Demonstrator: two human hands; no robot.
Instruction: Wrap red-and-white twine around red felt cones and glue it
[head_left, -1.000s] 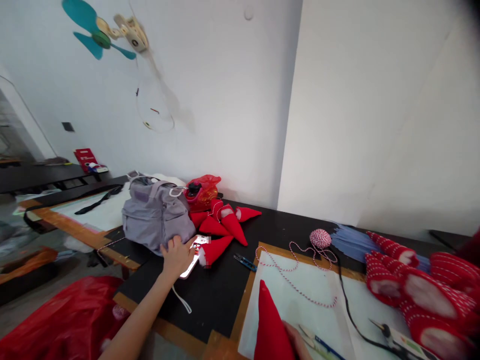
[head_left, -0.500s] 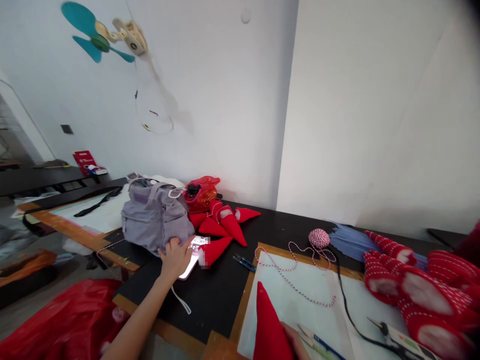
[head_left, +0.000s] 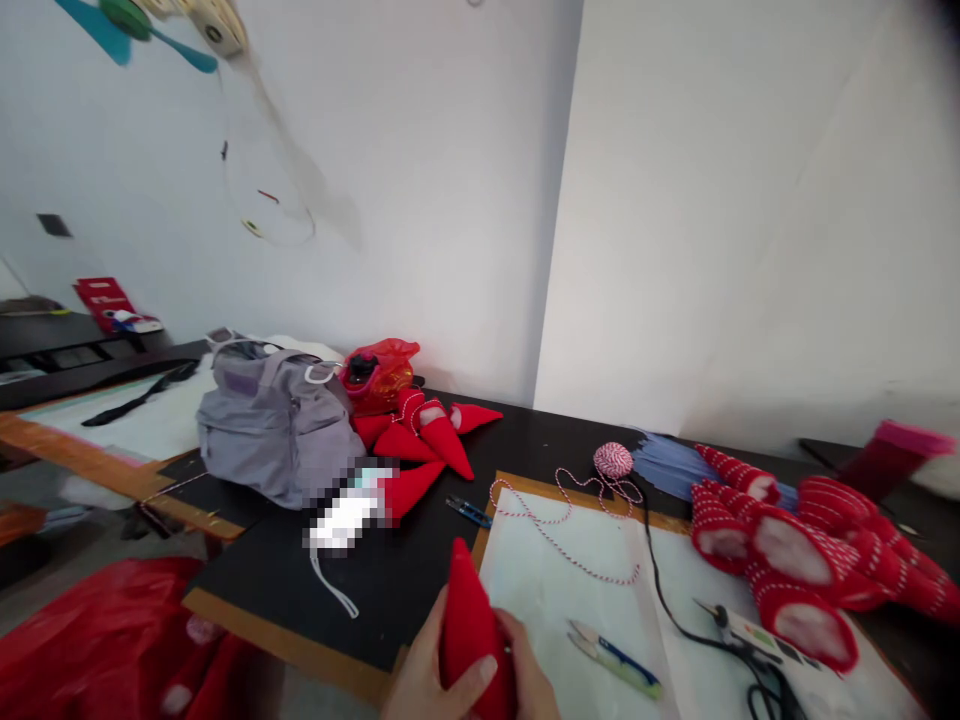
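A pointed red fabric cone (head_left: pixel 471 635) stands upright at the bottom centre, between my two hands. My left hand (head_left: pixel 431 665) wraps its left side, with the thumb across the front. On the other side, the fingers of my right hand (head_left: pixel 529 670) press against the cone; its lower part is out of frame. Thread snips with a pale green and blue body (head_left: pixel 619 660) lie to the right on white paper (head_left: pixel 547 600). A ball of red-and-white twine (head_left: pixel 613 460) rests behind, its loose end trailing over the paper.
Left of my hands lie a blurred-out phone (head_left: pixel 345 518) with a white strap, and a grey backpack (head_left: pixel 277 430). Plain red cones (head_left: pixel 442 440) lie behind. Stuffed, white-stitched red cones (head_left: pixel 795 545) and a corded tool with a metal tip (head_left: pixel 757 635) are at right.
My left hand has left the phone and come to the red cone, now held in both hands. The view has turned right and slightly down.
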